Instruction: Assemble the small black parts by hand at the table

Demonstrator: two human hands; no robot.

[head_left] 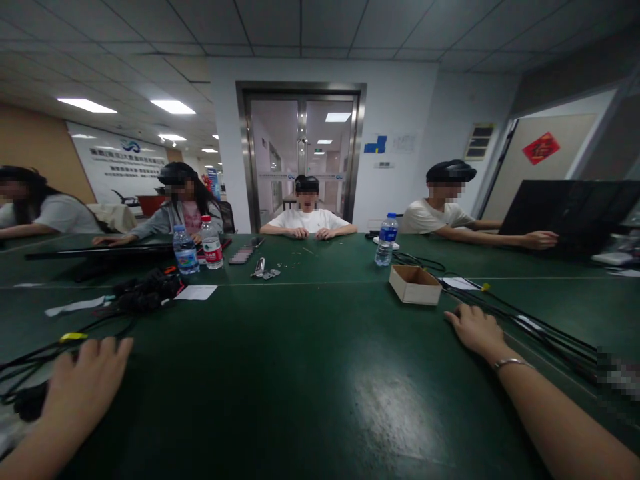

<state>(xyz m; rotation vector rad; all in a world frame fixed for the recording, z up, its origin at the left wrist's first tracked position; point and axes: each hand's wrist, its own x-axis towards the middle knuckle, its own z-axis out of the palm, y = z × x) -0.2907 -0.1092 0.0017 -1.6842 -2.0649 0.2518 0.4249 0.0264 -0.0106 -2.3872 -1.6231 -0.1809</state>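
At the lower left, my left hand rests over the green table, palm down with the fingers slightly apart. It is beside black cables with a yellow tag, and I see nothing held in it. My right hand lies on the table at the right, fingers spread and the thumb pointing left; its wrist wears a silver bracelet. Just beyond that hand stands an open cardboard box, apart from the fingers. Long black cables run along the right side of that hand.
Two bottles stand at the back left, another bottle at the back right. A tangle of black gear lies beside a white paper. Several people in headsets sit around the table. A large black monitor stands at the right.
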